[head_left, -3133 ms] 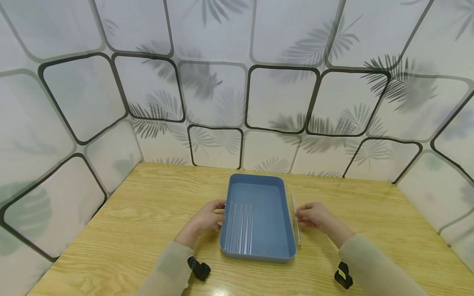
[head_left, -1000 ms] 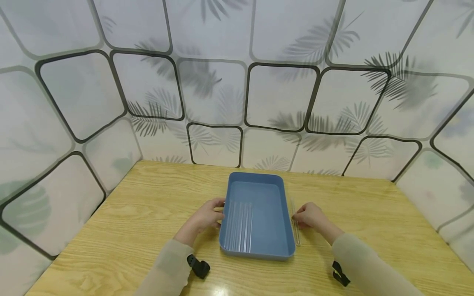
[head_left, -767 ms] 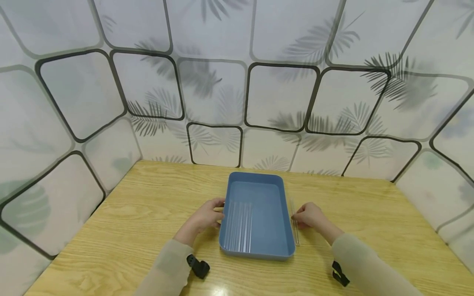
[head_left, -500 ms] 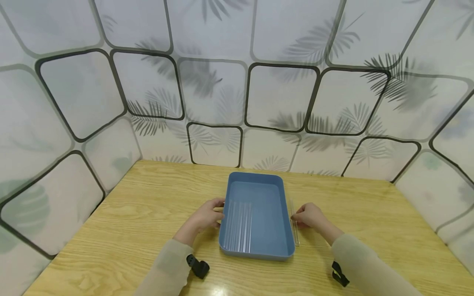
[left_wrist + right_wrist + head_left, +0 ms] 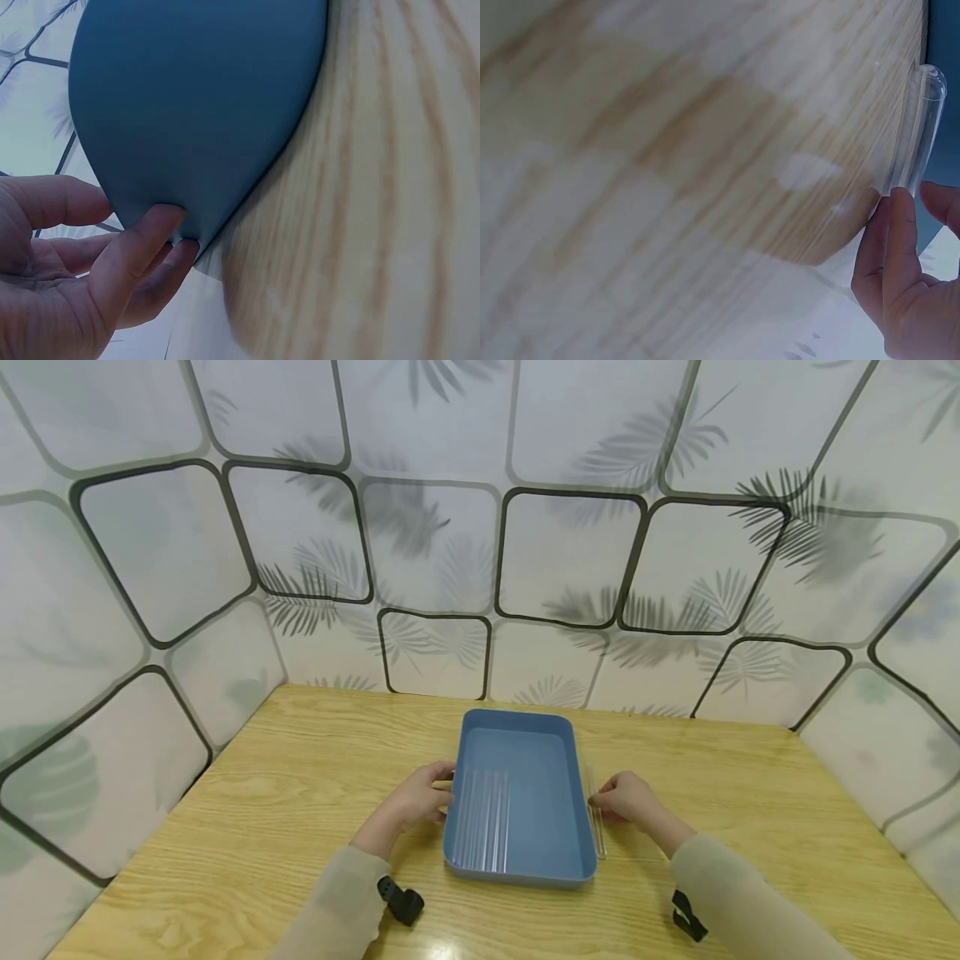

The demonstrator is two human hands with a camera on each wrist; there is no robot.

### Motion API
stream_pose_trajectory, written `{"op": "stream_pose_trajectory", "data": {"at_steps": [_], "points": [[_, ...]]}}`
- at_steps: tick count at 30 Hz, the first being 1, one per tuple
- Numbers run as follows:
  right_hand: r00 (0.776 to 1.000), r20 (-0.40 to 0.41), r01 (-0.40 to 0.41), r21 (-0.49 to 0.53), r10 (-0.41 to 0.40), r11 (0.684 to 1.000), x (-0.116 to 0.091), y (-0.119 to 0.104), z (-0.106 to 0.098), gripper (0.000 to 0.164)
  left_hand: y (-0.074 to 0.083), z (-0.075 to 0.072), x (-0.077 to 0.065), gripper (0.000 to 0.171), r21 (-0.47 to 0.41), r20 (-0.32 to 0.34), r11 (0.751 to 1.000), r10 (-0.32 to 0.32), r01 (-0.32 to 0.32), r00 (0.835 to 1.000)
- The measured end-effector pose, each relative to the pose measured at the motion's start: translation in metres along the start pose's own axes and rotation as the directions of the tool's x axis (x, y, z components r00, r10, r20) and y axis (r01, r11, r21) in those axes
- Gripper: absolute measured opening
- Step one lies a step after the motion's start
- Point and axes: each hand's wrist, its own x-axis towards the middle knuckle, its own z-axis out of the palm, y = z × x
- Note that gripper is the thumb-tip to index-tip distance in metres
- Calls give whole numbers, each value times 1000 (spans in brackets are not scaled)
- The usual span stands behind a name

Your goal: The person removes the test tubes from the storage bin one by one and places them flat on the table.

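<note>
A blue rectangular tray [image 5: 540,810] stands on the table, with several clear glass tubes [image 5: 483,822] side by side in its left half. My left hand [image 5: 408,800] is at the tray's left side, and in the left wrist view its fingertips touch the tray's outer wall [image 5: 195,105]. Just outside the tray's right wall, my right hand [image 5: 633,799] pinches a clear glass test tube [image 5: 600,839] between thumb and fingers. The right wrist view shows the round closed end of this test tube [image 5: 926,120] beyond the fingertips. The fingers hide its middle.
The wood-grain table [image 5: 315,752] runs back to a patterned wall covering [image 5: 435,552] that also encloses the left and right sides. A black wrist camera [image 5: 401,902] is strapped to the left sleeve, and another black device [image 5: 688,917] hangs at the right one.
Compared with about three seconds ago, my right hand has shifted slightly left, nearer the tray, and its fingertips have closed on the test tube. My left hand and the tray have barely moved.
</note>
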Motion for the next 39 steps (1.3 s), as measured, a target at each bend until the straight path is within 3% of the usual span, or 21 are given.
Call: {"op": "stream_pose_trajectory", "data": {"at_steps": [8,26,39], "points": [[1000,3,-8,-7,8,1000,0,-4,-6,17,1,0,-1,52,4,-2,1000,1,-1,1000],[998,54,-25,122,19,992,-3,-22,-25,26,1,-1,0,53,-1,7,1000,1,-1,1000],[983,162,38,268,-84,963,-8,-37,-27,43,1,0,-1,54,-19,1,1000,7,-7,1000]]}}
